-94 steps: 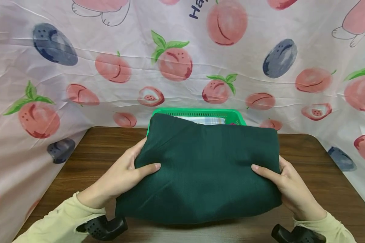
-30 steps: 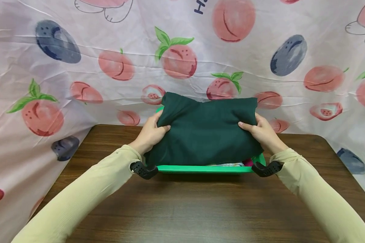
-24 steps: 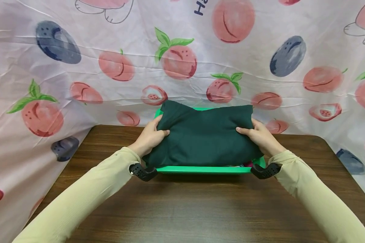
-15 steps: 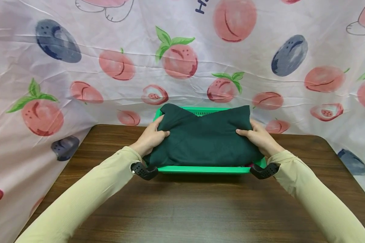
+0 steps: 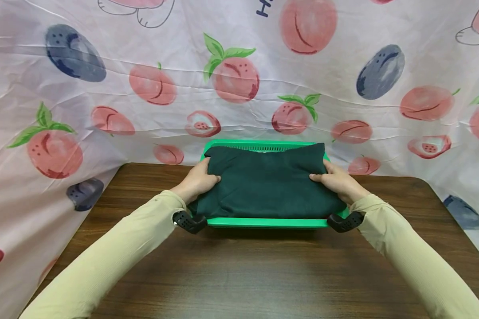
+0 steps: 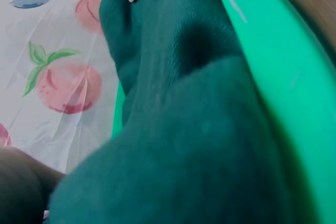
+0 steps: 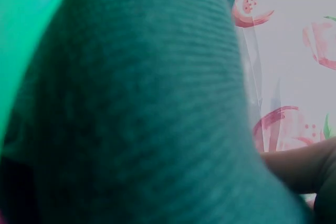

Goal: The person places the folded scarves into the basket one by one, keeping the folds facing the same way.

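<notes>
A folded dark green cloth [image 5: 267, 186] with a fine ribbed weave lies over the inside of a green plastic basket [image 5: 263, 223]. My left hand [image 5: 197, 179] grips its left side, thumb on top and fingers hidden under or behind the fabric. On the other side my right hand [image 5: 339, 180] pinches the right edge in the same way. In the left wrist view the cloth [image 6: 173, 129] fills the middle beside the basket's rim [image 6: 286, 77]. The right wrist view has the ribbed fabric [image 7: 147, 103] close up, with part of my thumb [image 7: 296, 166] at its edge.
The basket stands at the back of a dark wooden table [image 5: 239, 270]. Behind it hangs a white curtain [image 5: 151, 40] printed with fruit. Black wrist cameras [image 5: 189, 222] sit close to the basket's front corners. What lies under the cloth is hidden.
Both hands have carried the cloth forward from above the near table and lowered it into the basket. Its back edge has sunk, so the basket's back rim shows; the grip holds.
</notes>
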`<state>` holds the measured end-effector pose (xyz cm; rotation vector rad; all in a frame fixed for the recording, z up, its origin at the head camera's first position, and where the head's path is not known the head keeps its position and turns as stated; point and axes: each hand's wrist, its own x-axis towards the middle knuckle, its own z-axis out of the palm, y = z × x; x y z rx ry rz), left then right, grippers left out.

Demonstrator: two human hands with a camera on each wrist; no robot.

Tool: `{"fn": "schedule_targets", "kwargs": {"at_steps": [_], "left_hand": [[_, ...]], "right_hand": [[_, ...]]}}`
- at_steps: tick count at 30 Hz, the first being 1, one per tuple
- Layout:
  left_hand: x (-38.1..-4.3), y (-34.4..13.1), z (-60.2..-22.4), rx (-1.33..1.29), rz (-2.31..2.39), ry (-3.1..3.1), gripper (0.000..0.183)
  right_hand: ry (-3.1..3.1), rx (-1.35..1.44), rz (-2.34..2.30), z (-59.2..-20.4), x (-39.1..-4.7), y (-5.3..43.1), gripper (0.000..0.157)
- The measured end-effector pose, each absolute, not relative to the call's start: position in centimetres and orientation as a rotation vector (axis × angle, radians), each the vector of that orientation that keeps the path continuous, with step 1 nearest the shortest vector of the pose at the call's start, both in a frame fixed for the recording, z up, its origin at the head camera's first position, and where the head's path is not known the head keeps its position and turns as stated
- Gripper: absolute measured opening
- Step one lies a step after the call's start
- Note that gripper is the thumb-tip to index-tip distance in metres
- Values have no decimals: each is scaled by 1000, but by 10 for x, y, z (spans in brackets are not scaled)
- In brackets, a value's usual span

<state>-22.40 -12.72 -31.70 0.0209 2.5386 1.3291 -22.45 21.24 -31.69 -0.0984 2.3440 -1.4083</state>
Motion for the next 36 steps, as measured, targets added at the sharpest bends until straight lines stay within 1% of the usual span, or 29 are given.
{"fn": "schedule_targets", "kwargs": {"at_steps": [8, 13, 18, 23, 27, 30, 34, 36], "left_hand": [[-222, -133, -316, 63, 1066, 2625, 75], [-217, -137, -312, 136, 929, 2751, 71], [-209, -144, -305, 227, 841, 2860, 63], [-197, -152, -291, 348, 785, 2962, 45], [-187, -155, -276, 369, 719, 3004, 33], [-182, -156, -267, 371, 675, 2976, 30], [-176, -152, -260, 337, 700, 2816, 34], [-174, -148, -259, 312, 723, 2733, 39]], "right_hand": [[2303, -54, -1351, -312, -222, 217, 73], [2389, -49, -1284, -309, -219, 219, 74], [2579, -75, -1125, -303, -214, 226, 72], [2648, -75, -1041, -295, -208, 235, 71], [2683, -117, -1021, -287, -200, 238, 64], [2763, -194, -917, -280, -193, 238, 54], [2844, -287, -774, -274, -185, 232, 42], [2822, -297, -780, -272, -182, 228, 40]]}}
